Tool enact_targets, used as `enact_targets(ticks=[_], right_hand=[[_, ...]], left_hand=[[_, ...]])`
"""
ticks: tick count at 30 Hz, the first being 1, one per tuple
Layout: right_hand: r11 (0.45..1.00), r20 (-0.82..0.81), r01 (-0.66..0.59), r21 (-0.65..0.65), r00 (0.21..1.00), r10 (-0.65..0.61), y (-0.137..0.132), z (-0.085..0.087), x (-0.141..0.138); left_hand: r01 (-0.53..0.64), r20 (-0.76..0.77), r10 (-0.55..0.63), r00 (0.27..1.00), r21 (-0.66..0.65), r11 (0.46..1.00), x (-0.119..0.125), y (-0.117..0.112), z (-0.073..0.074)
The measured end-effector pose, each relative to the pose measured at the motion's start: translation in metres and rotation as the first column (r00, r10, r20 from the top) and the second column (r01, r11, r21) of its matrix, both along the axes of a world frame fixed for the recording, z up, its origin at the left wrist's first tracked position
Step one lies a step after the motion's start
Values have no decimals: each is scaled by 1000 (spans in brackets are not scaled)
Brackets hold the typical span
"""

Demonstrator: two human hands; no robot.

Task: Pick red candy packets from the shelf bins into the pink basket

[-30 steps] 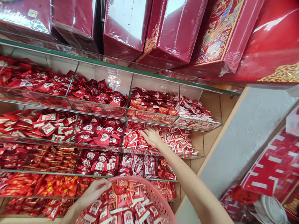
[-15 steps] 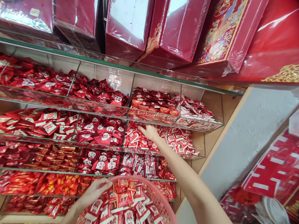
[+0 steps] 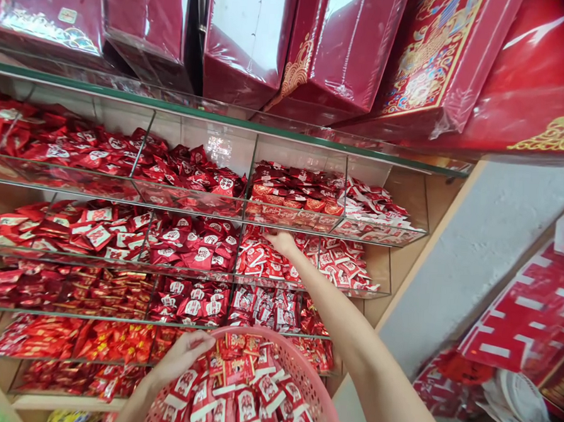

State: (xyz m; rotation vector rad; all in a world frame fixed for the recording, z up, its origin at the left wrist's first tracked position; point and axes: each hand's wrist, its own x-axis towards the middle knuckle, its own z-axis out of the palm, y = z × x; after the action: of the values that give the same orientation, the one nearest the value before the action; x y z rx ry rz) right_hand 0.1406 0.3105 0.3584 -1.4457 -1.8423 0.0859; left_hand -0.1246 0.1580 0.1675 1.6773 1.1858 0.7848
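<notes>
A pink perforated plastic basket is at the bottom centre, filled with red and white candy packets. My left hand is closed over its upper left rim. My right hand reaches into a clear compartment of red and white packets on the second row of the shelf. Its fingertips touch or lie among the packets at the back, and most of the fingers are hidden, so I cannot make out whether anything is held.
Clear-walled shelf compartments hold several kinds of red packets. A glass shelf edge runs above, with large maroon gift boxes on it. At the right stand a wooden side panel, a grey wall and red hanging goods.
The view has shifted slightly, so the shelves sit a little further right. My right hand stays in the same compartment, and my left hand stays on the basket rim.
</notes>
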Motion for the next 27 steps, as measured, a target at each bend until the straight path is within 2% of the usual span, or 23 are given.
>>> enact_targets(ticks=[5, 9, 14, 22, 24, 27], right_hand=[[997, -160, -55, 47, 985, 62, -12, 1, -2], [977, -379, -160, 140, 903, 203, -31, -4, 1], [983, -524, -107, 151, 834, 171, -47, -10, 6], [982, -624, -119, 144, 760, 183, -47, -18, 2], [985, -691, -110, 135, 702, 173, -50, -16, 2], [976, -831, -200, 90, 525, 185, -67, -16, 2]], left_hand=[[-9, -12, 9, 1000, 16, 1000, -1, 3, -2], [-7, -19, 7, 1000, 4, 1000, -1, 2, 0], [3, -43, -2, 999, 16, 1000, 0, 2, 2], [-7, -40, 8, 999, 18, 1000, 0, 3, 0], [-8, -39, 8, 999, 17, 1000, 0, 4, 0], [-11, -39, 12, 999, 6, 1000, 1, 3, 3]])
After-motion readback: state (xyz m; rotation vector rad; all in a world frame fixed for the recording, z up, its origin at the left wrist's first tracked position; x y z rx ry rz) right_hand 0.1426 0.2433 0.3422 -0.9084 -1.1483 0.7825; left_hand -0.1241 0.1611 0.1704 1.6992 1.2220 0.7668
